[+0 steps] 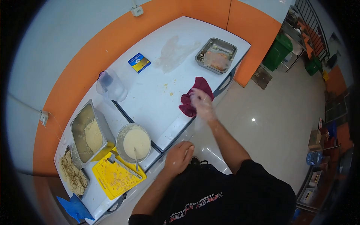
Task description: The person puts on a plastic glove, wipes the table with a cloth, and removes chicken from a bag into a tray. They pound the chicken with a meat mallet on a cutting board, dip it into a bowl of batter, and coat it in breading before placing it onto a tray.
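Note:
My right hand point(203, 105), which appears to wear a thin clear glove, is closed on a crumpled dark red cloth point(203, 85) at the table's near edge. Its fingertips are slightly blurred. Close to my body, just off the table edge, my left hand point(180, 156) is bare with its fingers curled in, and nothing shows in it. Small yellowish crumbs point(171, 93) lie on the white tabletop point(148, 108) left of the cloth.
A bowl of pale batter point(136, 144), a yellow cutting board point(108, 183), a deep metal pan point(81, 125) and a tray of crumbly coating point(71, 172) stand left. Behind are a clear jug point(112, 86), a blue-yellow box point(139, 62), a plastic bag point(172, 56) and a metal container point(200, 62).

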### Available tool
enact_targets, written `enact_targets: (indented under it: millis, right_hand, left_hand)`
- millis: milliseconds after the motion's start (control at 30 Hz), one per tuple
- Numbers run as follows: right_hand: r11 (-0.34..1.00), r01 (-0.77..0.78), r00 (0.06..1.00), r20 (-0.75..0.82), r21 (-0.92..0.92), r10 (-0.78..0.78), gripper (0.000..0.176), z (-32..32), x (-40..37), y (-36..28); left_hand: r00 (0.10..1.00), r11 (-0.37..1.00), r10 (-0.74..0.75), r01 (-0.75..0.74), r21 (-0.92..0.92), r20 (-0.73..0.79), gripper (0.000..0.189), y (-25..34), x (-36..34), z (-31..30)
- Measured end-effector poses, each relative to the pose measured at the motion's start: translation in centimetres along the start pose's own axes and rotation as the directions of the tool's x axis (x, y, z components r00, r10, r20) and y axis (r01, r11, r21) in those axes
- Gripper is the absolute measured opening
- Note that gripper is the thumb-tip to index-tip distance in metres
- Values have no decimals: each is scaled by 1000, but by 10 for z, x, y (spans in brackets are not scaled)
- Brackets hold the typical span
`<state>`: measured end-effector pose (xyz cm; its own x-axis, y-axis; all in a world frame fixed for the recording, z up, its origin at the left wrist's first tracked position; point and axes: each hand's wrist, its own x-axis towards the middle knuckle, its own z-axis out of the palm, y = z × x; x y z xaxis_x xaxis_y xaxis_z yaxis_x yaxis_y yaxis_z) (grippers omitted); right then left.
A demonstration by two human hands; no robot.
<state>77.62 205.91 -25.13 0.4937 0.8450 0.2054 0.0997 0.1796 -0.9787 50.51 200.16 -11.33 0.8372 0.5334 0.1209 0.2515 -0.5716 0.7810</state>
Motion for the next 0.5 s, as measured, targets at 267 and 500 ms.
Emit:
enact_targets:
  millis: [267, 500]
  right_hand:
    - [378, -331, 943, -292, -865, 157, 42, -21, 60, -8]
    - [372, -337, 938, -275, -865, 212, 53, 35, 41, -29]
  left_hand:
    - [940, 953, -260, 214, -212, -221, 12, -55, -109, -63]
    - [850, 862, -450, 335, -380, -273, 15, -79, -157, -73]
